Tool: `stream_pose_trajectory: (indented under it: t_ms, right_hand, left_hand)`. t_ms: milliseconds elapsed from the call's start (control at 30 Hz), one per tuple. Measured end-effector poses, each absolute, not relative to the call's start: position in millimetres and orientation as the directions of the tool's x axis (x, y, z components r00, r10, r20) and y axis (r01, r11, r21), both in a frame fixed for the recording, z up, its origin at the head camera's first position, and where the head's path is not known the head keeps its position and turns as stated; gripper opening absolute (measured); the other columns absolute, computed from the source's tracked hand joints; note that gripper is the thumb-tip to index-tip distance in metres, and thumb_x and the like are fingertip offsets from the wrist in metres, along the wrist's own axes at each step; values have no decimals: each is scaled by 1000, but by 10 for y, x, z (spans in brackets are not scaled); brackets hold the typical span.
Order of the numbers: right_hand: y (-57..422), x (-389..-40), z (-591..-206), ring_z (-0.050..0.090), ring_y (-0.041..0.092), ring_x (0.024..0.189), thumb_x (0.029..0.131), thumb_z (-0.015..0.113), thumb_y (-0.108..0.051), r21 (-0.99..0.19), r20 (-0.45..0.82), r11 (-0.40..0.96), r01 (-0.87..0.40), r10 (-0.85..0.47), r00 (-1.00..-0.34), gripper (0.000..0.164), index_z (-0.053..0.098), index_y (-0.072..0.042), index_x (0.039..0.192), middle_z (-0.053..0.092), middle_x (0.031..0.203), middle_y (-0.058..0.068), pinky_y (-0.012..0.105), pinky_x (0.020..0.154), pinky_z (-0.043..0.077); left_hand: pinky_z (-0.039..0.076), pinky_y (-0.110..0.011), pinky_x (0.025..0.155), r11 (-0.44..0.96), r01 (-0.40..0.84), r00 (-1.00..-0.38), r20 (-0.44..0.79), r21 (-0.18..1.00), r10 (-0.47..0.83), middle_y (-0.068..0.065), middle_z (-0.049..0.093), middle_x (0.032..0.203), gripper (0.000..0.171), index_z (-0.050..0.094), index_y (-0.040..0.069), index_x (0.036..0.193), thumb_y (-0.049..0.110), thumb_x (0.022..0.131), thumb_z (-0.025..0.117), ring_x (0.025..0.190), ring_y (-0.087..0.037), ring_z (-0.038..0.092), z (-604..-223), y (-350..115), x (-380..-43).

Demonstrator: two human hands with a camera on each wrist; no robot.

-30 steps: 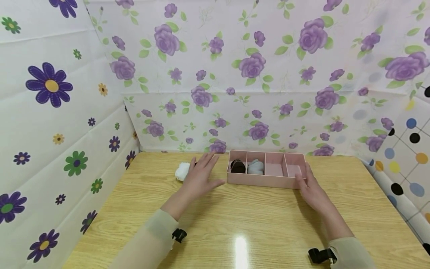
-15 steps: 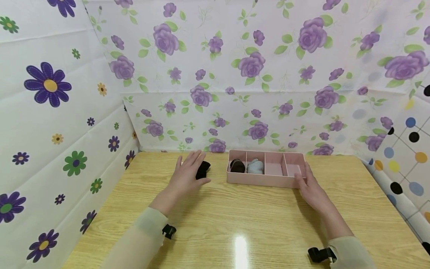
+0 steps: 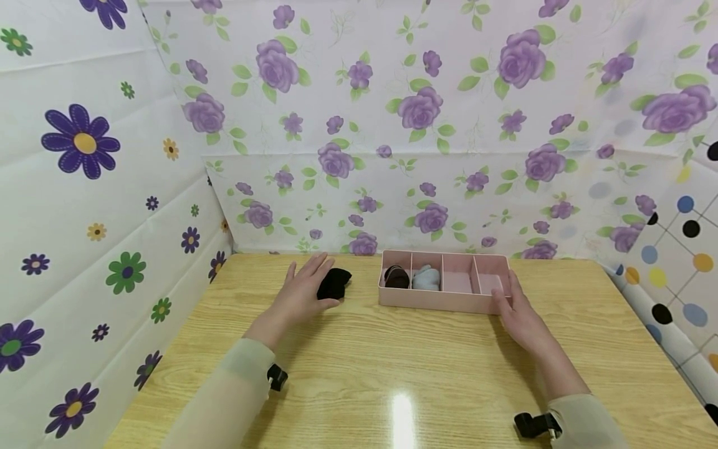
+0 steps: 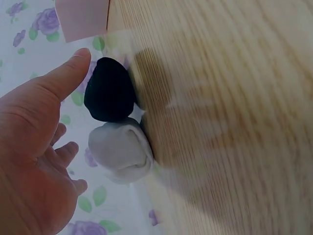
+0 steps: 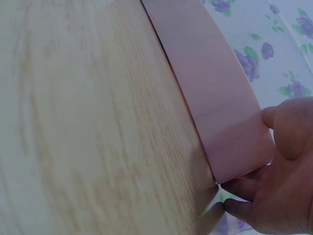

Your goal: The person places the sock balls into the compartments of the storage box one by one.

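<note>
My left hand (image 3: 300, 293) hovers at the table's back left with fingers spread and nothing held. Just right of it lies a black balled sock (image 3: 333, 284). In the left wrist view that black sock touches a white balled sock (image 4: 120, 152), which the hand hides in the head view. A pink divided box (image 3: 443, 302) stands to the right. Its leftmost compartment holds a dark brown balled sock (image 3: 397, 279), and the one beside it a light grey balled sock (image 3: 426, 279). My right hand (image 3: 521, 321) grips the box's right end, thumb on the front wall, fingers around the side.
The wooden table (image 3: 364, 374) ends at a flower-print cloth (image 3: 381, 181) hung behind it. More patterned cloth stands along the left and right sides. Bare tabletop stretches in front of the box. Black cameras (image 3: 277, 377) sit on both wrists.
My left hand has drawn back to the left, moving over the white sock and uncovering the black one. The right hand and the pink box have stayed in place.
</note>
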State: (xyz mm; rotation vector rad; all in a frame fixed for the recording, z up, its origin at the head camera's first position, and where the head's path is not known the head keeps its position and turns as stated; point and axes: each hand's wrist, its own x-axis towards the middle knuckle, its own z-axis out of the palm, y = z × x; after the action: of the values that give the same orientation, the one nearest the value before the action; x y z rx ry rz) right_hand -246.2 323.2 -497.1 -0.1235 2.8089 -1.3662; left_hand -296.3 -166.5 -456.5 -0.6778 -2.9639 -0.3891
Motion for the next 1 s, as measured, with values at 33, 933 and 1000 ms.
stream_pose_trajectory:
  t_ms: [33,933,1000]
  right_hand:
    - [3231,-2458,-4968,6,68,157,123,32,-42,-783,19,618,-64,-78,-997,84,-20,2,170,-1,172,47,81,124,13]
    - [3218,-2455,-4944,7,67,158,123,31,-42,-767,-5,640,-37,-63,-998,83,-21,2,170,-2,172,45,80,124,13]
    - [3220,-2458,-4947,6,67,158,122,31,-43,-769,-5,638,-36,-63,-998,83,-21,2,170,-3,173,45,80,125,12]
  left_hand:
    - [6,-73,131,872,437,-899,124,222,420,-11,20,183,103,29,13,176,43,97,87,167,-37,21,-4571,-1674,-2975]
    - [6,-75,129,891,407,-911,16,199,412,-14,41,174,102,33,10,174,37,95,90,166,-41,22,-4665,-1702,-3079]
    - [6,-76,129,894,401,-914,17,198,406,-14,42,174,101,35,9,174,37,95,90,166,-40,23,-4678,-1703,-3084]
